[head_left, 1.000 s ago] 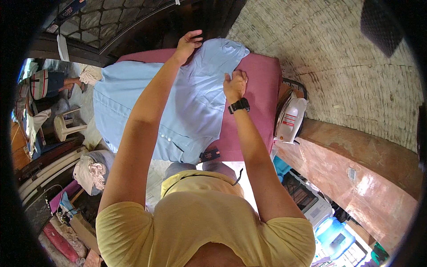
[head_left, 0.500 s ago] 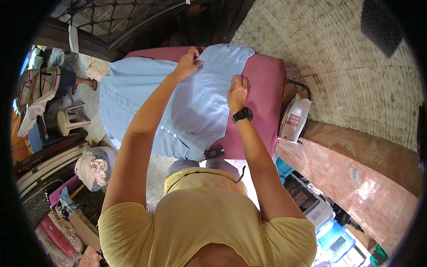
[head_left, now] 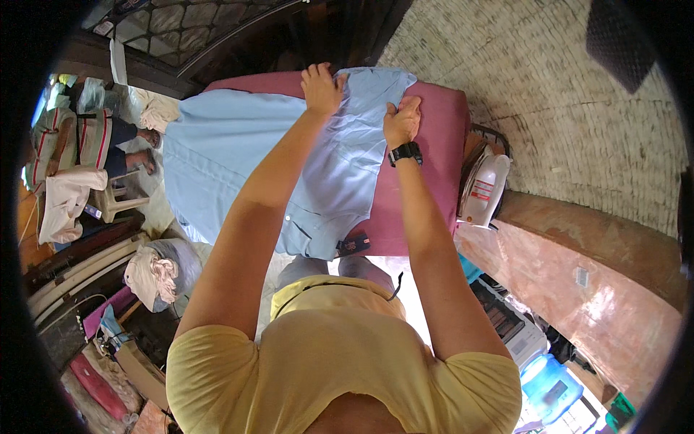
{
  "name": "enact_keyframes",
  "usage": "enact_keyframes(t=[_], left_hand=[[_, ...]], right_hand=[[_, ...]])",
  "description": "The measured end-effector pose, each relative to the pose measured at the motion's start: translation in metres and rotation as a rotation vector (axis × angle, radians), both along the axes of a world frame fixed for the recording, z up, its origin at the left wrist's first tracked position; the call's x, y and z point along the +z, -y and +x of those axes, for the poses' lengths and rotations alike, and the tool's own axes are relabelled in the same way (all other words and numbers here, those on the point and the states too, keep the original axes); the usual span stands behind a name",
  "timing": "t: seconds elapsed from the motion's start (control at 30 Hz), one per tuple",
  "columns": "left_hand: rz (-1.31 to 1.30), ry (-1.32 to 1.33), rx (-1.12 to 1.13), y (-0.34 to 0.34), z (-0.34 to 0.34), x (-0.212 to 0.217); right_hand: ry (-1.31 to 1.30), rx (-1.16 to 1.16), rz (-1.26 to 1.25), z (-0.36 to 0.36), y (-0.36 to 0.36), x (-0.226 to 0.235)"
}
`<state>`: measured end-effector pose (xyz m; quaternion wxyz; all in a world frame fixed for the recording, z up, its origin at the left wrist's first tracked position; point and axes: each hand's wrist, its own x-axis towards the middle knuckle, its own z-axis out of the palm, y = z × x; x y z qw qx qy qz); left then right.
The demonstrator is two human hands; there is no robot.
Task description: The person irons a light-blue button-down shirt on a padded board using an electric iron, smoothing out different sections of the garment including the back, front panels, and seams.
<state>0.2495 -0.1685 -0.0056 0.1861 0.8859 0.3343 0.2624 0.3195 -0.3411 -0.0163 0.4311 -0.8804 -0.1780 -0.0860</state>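
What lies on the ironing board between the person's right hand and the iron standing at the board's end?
In the head view, only bare maroon board cover lies between the right hand, resting on the light blue shirt, and the white iron.

Two bare hands are resting on one light blue shirt (head_left: 238, 155): a left hand (head_left: 322, 87) and a right hand (head_left: 402, 119). One black wristwatch (head_left: 405, 153) is sitting on the right wrist. One maroon padded ironing table (head_left: 437, 137) is lying beneath, and one white iron (head_left: 484, 189) is standing beside it. One white plastic stool (head_left: 116, 202) is standing at the left.
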Motion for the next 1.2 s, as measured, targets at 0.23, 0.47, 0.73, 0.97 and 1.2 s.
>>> enact_keyframes(t=[0.23, 0.47, 0.73, 0.97, 1.2], left_hand=[[-0.073, -0.139, -0.155, -0.037, 0.031, -0.010], [-0.071, 0.175, 0.010, -0.033, 0.023, -0.009], [0.088, -0.071, -0.910, 0.036, -0.033, -0.001], [0.339, -0.243, -0.822, 0.050, -0.045, -0.004], [0.341, -0.213, -0.813, 0.057, -0.046, 0.002]], right_hand=[[0.114, 0.184, -0.029, 0.004, 0.014, 0.000], [0.097, 0.133, -0.082, 0.002, 0.016, -0.005], [0.082, 0.083, -0.119, -0.009, 0.031, 0.007], [-0.109, 0.120, -0.305, -0.093, 0.055, 0.011], [-0.268, -0.061, -0.297, -0.111, 0.051, 0.006]])
